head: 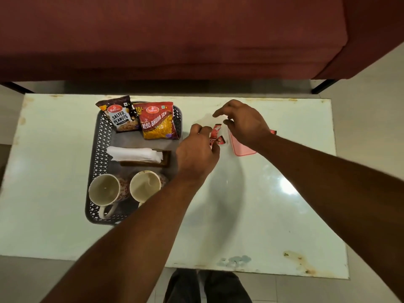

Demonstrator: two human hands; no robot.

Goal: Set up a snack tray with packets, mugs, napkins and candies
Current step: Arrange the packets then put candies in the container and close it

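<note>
Nearest: dark trouser legs (207, 287) on the floor, at the desk's near edge. White glossy desk (251, 215), rust-spotted at the rim.

Dark perforated tray (99, 149) on the desk's left half. Contents, near to far: two cream mugs, left mug (105, 190) and right mug (145, 185), side by side, upright; white napkins (133, 154) in a brown holder (153, 162); salted peanuts packet (122, 114) and red aloo bhujia sev packet (158, 123) at the far end, touching.

Left hand (196, 154) just right of the tray, fingers closed on red-wrapped candies (215, 136).

Right hand (242, 123) above a pink flat container (240, 147), fingers apart, curled, holding nothing visible. Another red wrapper edge (273, 132) shows beyond the wrist.

Farthest: maroon sofa (175, 40).
</note>
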